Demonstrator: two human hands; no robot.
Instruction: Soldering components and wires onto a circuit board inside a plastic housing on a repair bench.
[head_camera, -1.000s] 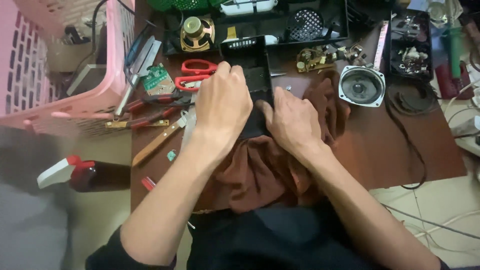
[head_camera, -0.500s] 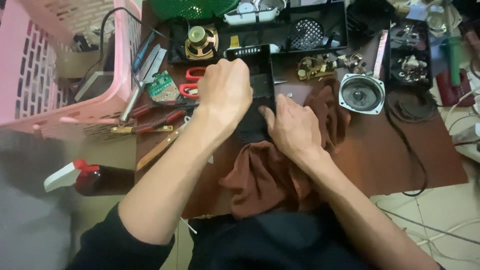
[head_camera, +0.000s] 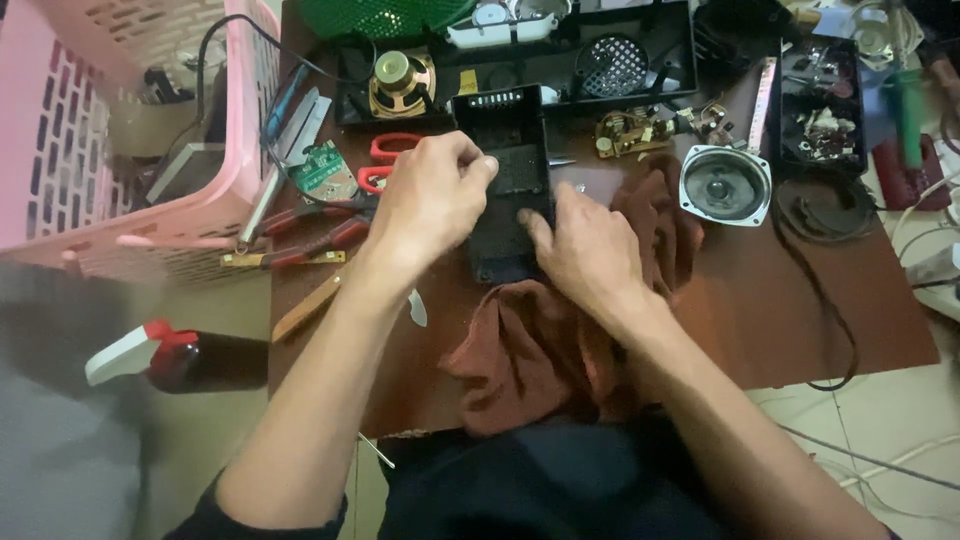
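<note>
Hands: left (head_camera: 432, 195) pinches black casing (head_camera: 508, 150), right (head_camera: 583, 245) flat, covering its lower half.

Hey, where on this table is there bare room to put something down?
The widest bare patch of table is front right, between the brown cloth and the looping black cable, below the round speaker. A smaller patch lies left of the cloth, under the left hand. The back edge and the pliers side are crowded.

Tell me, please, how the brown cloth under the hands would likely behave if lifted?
The crumpled brown cloth would probably hang floppy, judging by its soft folds. It likely drags, since the right hand and black plastic casing rest on it.
</note>
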